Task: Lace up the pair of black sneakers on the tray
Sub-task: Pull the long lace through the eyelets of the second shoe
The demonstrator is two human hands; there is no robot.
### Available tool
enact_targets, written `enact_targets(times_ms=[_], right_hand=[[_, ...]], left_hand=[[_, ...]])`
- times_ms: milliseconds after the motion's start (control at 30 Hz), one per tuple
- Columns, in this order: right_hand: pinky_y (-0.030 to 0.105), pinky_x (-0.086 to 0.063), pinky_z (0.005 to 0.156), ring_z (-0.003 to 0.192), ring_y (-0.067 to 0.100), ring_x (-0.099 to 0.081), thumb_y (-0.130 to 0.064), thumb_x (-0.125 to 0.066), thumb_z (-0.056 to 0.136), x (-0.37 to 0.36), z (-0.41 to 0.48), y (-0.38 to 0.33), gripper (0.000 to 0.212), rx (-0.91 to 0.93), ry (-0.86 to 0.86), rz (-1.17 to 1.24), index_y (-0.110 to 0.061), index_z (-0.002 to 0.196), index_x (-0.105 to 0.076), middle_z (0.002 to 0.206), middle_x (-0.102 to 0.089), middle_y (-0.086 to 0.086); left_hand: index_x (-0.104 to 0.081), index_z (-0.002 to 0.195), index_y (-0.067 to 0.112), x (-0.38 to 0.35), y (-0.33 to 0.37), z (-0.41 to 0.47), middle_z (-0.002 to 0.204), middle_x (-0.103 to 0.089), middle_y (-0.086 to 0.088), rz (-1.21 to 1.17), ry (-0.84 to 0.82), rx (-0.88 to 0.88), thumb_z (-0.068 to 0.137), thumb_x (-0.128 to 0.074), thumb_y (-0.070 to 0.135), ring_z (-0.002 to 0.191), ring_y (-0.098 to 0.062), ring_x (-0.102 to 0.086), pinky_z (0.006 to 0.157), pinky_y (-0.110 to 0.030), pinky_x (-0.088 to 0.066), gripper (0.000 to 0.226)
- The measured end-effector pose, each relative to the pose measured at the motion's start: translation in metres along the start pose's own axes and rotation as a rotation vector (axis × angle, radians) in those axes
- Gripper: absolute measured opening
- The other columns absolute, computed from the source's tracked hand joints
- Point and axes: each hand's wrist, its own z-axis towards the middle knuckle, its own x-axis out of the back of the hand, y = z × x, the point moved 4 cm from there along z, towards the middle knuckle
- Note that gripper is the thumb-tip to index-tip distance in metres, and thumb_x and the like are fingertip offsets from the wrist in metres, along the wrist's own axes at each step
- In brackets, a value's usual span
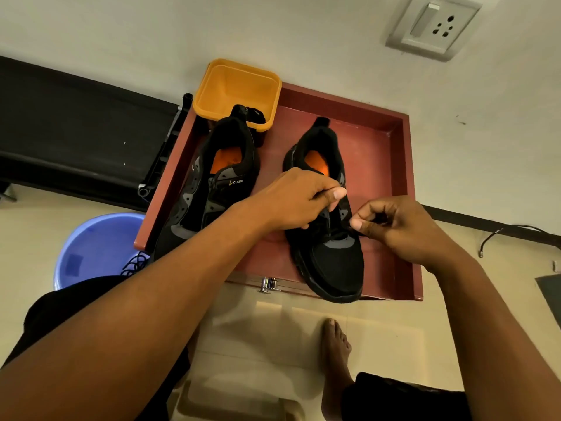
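Note:
Two black sneakers with orange insoles stand on a red-brown tray, toes toward me. The left sneaker has open eyelets with no lace in them that I can see. My left hand lies over the middle of the right sneaker, thumb and fingers pinching something at its tongue. My right hand sits at that shoe's right side, pinching a thin black lace near the lowest eyelets. Much of the lacing area is hidden under my hands.
A yellow tub with black laces in it stands at the tray's far left corner. A blue bucket is on the floor at left, a loose black lace beside it. A dark bench is at far left. My bare foot is below the tray.

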Motion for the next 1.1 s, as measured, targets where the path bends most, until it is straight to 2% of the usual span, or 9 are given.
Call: enact_targets(times_ms=[133,233,300,400,600,733,900,967,1100], right_hand=[[0.019,-0.056,0.07,0.077,0.014,-0.073,-0.015,-0.075,0.093,0.004,0.0,0.003,0.011,-0.007,0.026,-0.01,-0.018,0.084,-0.077,0.079,-0.076,-0.001],[0.031,-0.059,0.08,0.078,0.015,-0.073,-0.015,-0.074,0.094,0.026,-0.007,0.019,0.012,-0.073,0.17,-0.01,-0.017,0.082,-0.075,0.078,-0.075,-0.001],[0.04,-0.061,0.088,0.081,0.015,-0.075,-0.015,-0.072,0.096,0.029,-0.01,0.022,0.009,-0.104,0.176,0.06,-0.015,0.087,-0.075,0.082,-0.077,0.001],[0.037,-0.059,0.09,0.089,0.014,-0.074,-0.019,-0.072,0.097,0.016,-0.006,0.015,0.006,-0.077,0.129,0.045,-0.022,0.099,-0.076,0.091,-0.078,0.0],[0.029,-0.059,0.071,0.072,0.013,-0.07,-0.023,-0.079,0.087,0.003,-0.001,0.0,0.007,0.009,0.145,0.09,-0.018,0.09,-0.078,0.08,-0.076,0.0],[0.039,-0.062,0.081,0.077,0.01,-0.071,-0.017,-0.075,0.094,0.025,-0.003,0.017,0.007,-0.064,0.26,0.012,-0.02,0.088,-0.075,0.081,-0.074,-0.001],[0.02,-0.057,0.078,0.085,0.01,-0.074,-0.018,-0.076,0.093,0.001,0.002,-0.001,0.005,0.028,0.076,0.08,-0.019,0.097,-0.078,0.087,-0.077,-0.003],[0.018,-0.055,0.075,0.083,0.007,-0.072,-0.015,-0.077,0.092,0.002,0.003,-0.001,0.009,0.045,0.126,0.033,-0.024,0.091,-0.078,0.084,-0.077,-0.008],[0.041,-0.062,0.084,0.081,0.011,-0.07,-0.016,-0.073,0.096,0.029,-0.003,0.018,0.005,-0.059,0.308,-0.045,-0.019,0.091,-0.075,0.086,-0.073,-0.002]], left_hand=[[-0.069,0.088,0.021,0.002,-0.003,0.0,0.06,-0.066,-0.007,-0.059,-0.055,0.056,0.107,-0.046,0.045,0.047,-0.013,-0.064,0.051,-0.02,-0.05,0.039],[-0.068,0.09,0.022,0.0,-0.005,0.0,0.062,-0.069,-0.011,-0.111,-0.082,0.093,0.108,-0.043,0.046,0.045,-0.018,-0.064,0.049,-0.022,-0.051,0.039],[-0.068,0.09,0.025,0.0,-0.005,0.002,0.061,-0.07,-0.008,-0.085,-0.092,0.091,0.109,-0.041,0.047,0.049,-0.016,-0.065,0.055,-0.023,-0.052,0.04],[-0.068,0.09,0.026,0.0,-0.004,0.003,0.063,-0.071,-0.005,-0.053,-0.095,0.078,0.108,-0.04,0.049,0.055,-0.014,-0.07,0.067,-0.023,-0.056,0.041],[-0.068,0.09,0.022,-0.001,-0.008,0.001,0.061,-0.07,-0.005,-0.062,-0.06,0.026,0.108,-0.042,0.046,0.055,-0.012,-0.07,0.062,-0.016,-0.053,0.04],[-0.068,0.089,0.024,-0.002,-0.009,0.001,0.062,-0.069,-0.005,-0.057,-0.048,0.018,0.108,-0.042,0.047,0.055,-0.012,-0.069,0.064,-0.018,-0.054,0.039],[-0.069,0.09,0.024,-0.002,-0.009,0.002,0.061,-0.069,-0.006,-0.072,-0.061,0.016,0.108,-0.042,0.046,0.055,-0.014,-0.07,0.061,-0.018,-0.055,0.039],[-0.069,0.091,0.024,-0.003,-0.009,0.002,0.06,-0.069,-0.006,-0.072,-0.06,0.016,0.108,-0.043,0.045,0.054,-0.014,-0.069,0.061,-0.018,-0.055,0.038],[-0.07,0.091,0.022,-0.003,-0.009,0.002,0.06,-0.069,-0.006,-0.077,-0.051,0.026,0.108,-0.044,0.043,0.054,-0.014,-0.069,0.057,-0.014,-0.051,0.037]])
